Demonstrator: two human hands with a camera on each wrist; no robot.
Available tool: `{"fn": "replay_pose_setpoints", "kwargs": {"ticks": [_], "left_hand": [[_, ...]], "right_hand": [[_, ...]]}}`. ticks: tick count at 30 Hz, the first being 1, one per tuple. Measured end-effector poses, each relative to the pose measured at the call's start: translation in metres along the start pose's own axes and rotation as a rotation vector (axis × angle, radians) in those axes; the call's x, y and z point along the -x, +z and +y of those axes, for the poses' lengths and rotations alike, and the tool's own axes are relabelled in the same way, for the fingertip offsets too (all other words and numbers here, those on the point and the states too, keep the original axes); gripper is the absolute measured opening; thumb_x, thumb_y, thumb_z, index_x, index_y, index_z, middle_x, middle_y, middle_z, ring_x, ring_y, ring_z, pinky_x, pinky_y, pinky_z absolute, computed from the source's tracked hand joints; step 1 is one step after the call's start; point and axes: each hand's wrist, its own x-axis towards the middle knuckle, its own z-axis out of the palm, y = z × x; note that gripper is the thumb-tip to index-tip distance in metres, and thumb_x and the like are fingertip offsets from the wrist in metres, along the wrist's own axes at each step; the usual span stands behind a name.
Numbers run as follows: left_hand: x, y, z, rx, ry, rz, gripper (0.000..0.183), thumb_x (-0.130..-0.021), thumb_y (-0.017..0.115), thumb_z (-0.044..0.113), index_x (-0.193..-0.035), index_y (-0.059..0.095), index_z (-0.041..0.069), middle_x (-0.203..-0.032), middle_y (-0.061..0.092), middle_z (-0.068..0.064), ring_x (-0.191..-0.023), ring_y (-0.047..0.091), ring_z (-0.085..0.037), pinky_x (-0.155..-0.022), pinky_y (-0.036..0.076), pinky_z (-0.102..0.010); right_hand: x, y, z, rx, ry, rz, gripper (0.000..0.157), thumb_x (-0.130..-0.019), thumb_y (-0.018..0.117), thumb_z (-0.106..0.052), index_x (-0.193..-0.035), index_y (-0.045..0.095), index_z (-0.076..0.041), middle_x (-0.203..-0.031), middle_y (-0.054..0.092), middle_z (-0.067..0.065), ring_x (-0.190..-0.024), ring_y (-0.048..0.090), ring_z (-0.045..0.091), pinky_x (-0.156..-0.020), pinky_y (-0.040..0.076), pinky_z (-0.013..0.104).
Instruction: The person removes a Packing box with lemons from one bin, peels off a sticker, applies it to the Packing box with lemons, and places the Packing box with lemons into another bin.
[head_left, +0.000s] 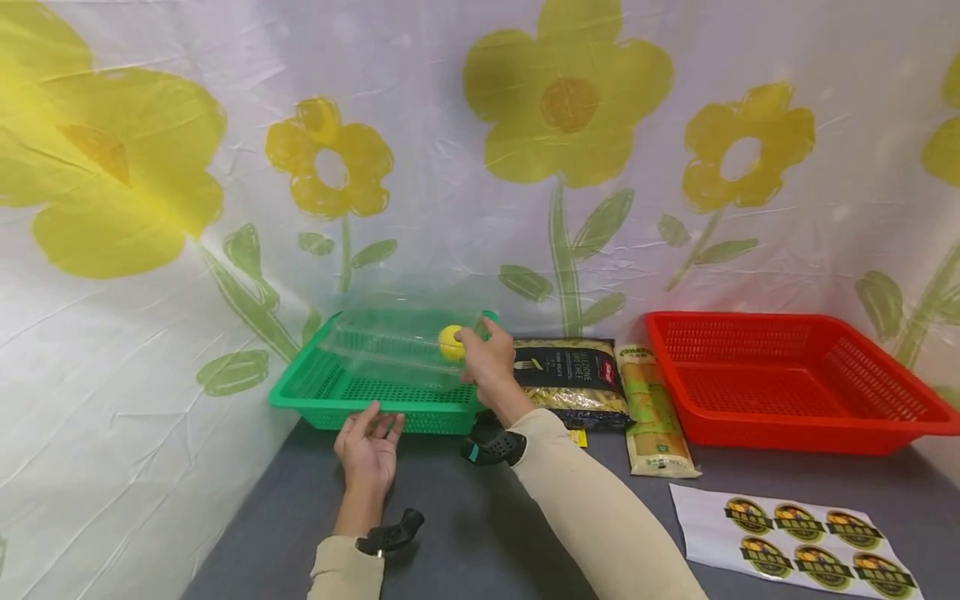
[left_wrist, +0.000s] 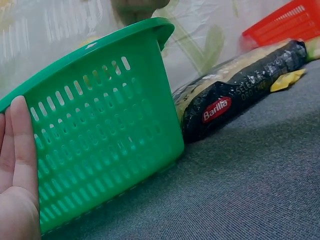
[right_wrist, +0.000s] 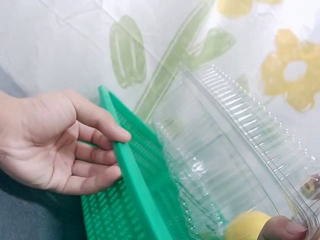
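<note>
Nearest, my left hand (head_left: 369, 450) touches with relaxed fingers the rim of the green basket (head_left: 442, 423), perhaps to make it steady on the counter (head_left: 277, 517); its plastic is full of slots. Farther, my right hand (head_left: 491, 362) grips the clear box (head_left: 390, 342), tilted above this basket, by its edge, probably because the thin, ribbed walls bend easily. A yellow ball (head_left: 451, 342) is beside my thumb; inside or not, I cannot tell. Behind hangs a wrinkled flowered sheet (head_left: 427, 150).
</note>
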Motion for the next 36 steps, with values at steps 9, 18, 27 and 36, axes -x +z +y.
{"fn": "replay_pose_setpoints", "kwargs": {"ticks": [9, 18, 27, 36], "left_hand": [[-0.008, 0.003, 0.004, -0.024, 0.005, -0.033, 0.024, -0.099, 0.064, 0.007, -0.080, 0.050, 0.007, -0.079, 0.062, -0.007, -0.073, 0.067, -0.023, -0.081, 0.060, -0.038], [-0.007, 0.002, 0.000, 0.005, -0.025, -0.002, 0.020, -0.100, 0.063, 0.005, -0.082, 0.053, 0.007, -0.076, 0.063, -0.008, -0.071, 0.068, -0.023, -0.081, 0.061, -0.039], [-0.003, -0.001, 0.002, -0.027, -0.014, -0.002, 0.020, -0.100, 0.063, 0.006, -0.084, 0.052, 0.007, -0.076, 0.064, -0.007, -0.073, 0.068, -0.023, -0.084, 0.060, -0.038], [-0.001, 0.000, 0.002, -0.005, -0.020, 0.002, 0.024, -0.099, 0.065, 0.006, -0.082, 0.048, 0.007, -0.079, 0.061, -0.008, -0.073, 0.067, -0.024, -0.083, 0.060, -0.039]], "right_hand": [[0.016, -0.026, -0.015, -0.017, -0.046, 0.019, 0.063, -0.094, 0.068, -0.025, -0.153, 0.046, -0.022, -0.085, 0.050, 0.002, -0.040, 0.029, 0.011, -0.046, 0.041, 0.028], [0.036, -0.064, -0.016, -0.070, -0.085, 0.018, 0.063, -0.092, 0.069, -0.020, -0.150, 0.047, -0.019, -0.093, 0.044, 0.005, -0.042, 0.030, 0.011, -0.047, 0.036, 0.030], [0.055, -0.096, -0.010, -0.125, -0.082, 0.049, 0.060, -0.094, 0.067, -0.016, -0.150, 0.047, -0.020, -0.086, 0.035, 0.003, -0.042, 0.022, 0.012, -0.046, 0.030, 0.028], [0.073, -0.124, -0.014, -0.125, -0.110, 0.081, 0.061, -0.093, 0.067, -0.012, -0.150, 0.046, -0.019, -0.083, 0.035, 0.001, -0.043, 0.022, 0.011, -0.043, 0.028, 0.024]]}}
